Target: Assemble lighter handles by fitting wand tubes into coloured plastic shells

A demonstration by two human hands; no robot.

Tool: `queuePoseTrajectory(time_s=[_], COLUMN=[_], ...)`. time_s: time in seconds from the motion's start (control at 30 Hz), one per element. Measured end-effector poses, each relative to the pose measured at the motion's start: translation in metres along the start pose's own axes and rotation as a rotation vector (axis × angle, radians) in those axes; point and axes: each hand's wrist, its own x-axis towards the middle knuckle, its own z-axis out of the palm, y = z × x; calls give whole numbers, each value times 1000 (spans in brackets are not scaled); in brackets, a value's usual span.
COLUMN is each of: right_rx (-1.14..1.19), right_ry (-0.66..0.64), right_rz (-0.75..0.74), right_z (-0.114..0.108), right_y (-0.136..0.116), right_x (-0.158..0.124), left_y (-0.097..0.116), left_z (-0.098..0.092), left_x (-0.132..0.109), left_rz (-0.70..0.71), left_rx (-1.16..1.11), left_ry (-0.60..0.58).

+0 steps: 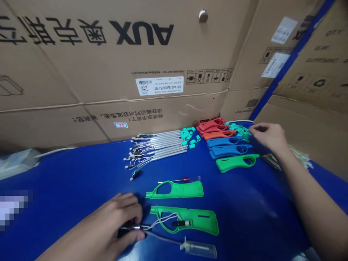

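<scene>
My left hand (121, 221) is closed around the end of a metal tube (137, 227), most of it hidden by the fingers. White wires (160, 219) run from it to a black igniter (181, 223) lying in a green lighter half-shell (202, 221). A thin hose leads from the same hand to a clear fuel tank (201, 249) on the table. Behind lies another green half-shell (187, 189). At the far right, my right hand (269, 136) has its fingertips pinched at the edge of a pile of small teal plastic pieces (239, 130); whatever is between them is hidden.
A screwdriver (186, 179) lies behind the half-shells. Several metal tubes with wires (165, 145) lie in a row beside teal caps (186, 135). Red (212, 125), blue (230, 150) and green shells (236, 163) are stacked rightward. Cardboard (108, 79) walls the blue table (81, 174).
</scene>
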Motion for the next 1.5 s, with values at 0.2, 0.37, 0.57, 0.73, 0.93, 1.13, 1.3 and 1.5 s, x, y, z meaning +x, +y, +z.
queuePoseTrajectory(time_s=[0.2, 0.37, 0.57, 0.73, 0.93, 1.13, 1.3, 1.5], right_rx=[174, 414, 750, 661, 434, 484, 529, 679], right_ry=[-11, -439, -1058, -1274, -1236, -1231, -1188, -1158], right_rz=[-178, -480, -304, -166, -140, -284, -325, -136], right_z=[5, 9, 12, 14, 10, 11, 13, 10], right_y=[-71, -136, -151, -153, -168, -178, -179, -179], right_x=[-39, -97, -129, -138, -157, -166, -169, -169], left_y=[6, 11, 16, 15, 17, 21, 28, 29], left_z=[-3, 1, 3, 5, 11, 19, 23, 14], left_x=[-9, -8, -2, 4, 6, 8, 9, 3], left_rz=[-14, 58, 75, 105, 100, 203, 241, 84], left_rx=[-24, -27, -69, -73, -76, -88, -131, -180], left_ry=[119, 259, 449, 695, 817, 838, 849, 810])
